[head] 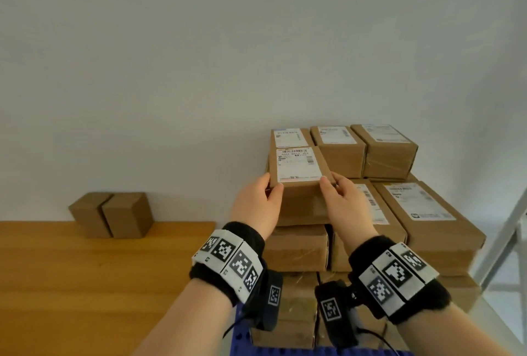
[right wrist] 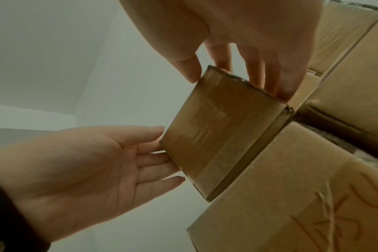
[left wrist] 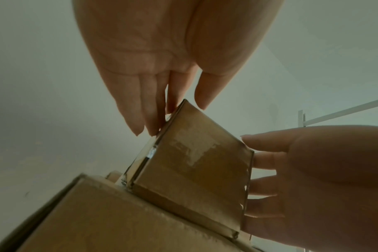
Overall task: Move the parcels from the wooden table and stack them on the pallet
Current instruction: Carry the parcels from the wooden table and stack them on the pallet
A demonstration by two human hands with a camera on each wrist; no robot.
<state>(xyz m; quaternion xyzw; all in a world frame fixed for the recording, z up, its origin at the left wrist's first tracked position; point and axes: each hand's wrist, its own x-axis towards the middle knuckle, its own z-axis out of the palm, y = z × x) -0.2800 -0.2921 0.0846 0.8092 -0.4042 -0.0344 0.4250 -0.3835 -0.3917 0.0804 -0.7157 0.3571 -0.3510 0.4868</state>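
Hands, two, bare, each banded at the wrist with a black cuff carrying printed markers. Left hand (head: pixel 258 204) is laid against the left side of the small parcel (head: pixel 299 166), fingers straight, thumb at the near top edge; right hand (head: pixel 346 201) is set likewise against the right side. The parcel is thus pressed between flat fingers and not wrapped by curled ones, as is confirmed in both wrist views.

Small parcel: brown cardboard, white label on top, found right of centre in the head view, its base resting on the carton below (head: pixel 298 247), in the top tier of the stack (head: pixel 427 213). Whether full weight is already released cannot be told.

Handling, judged: light, since it is carried by fingertip pressure alone; stiff, with crisp edges and flat walls; taped faces show a sheen and are probably slick. Side walls are the sound place to take hold, low and opposite one another; the label face is best left untouched.

Pallet (head: pixel 245 338): blue, at the bottom edge of the frame, beneath the stack.

Wooden table (head: pixel 85 270): lower left, with two plain parcels (head: pixel 111 214) near its far edge, touching each other.
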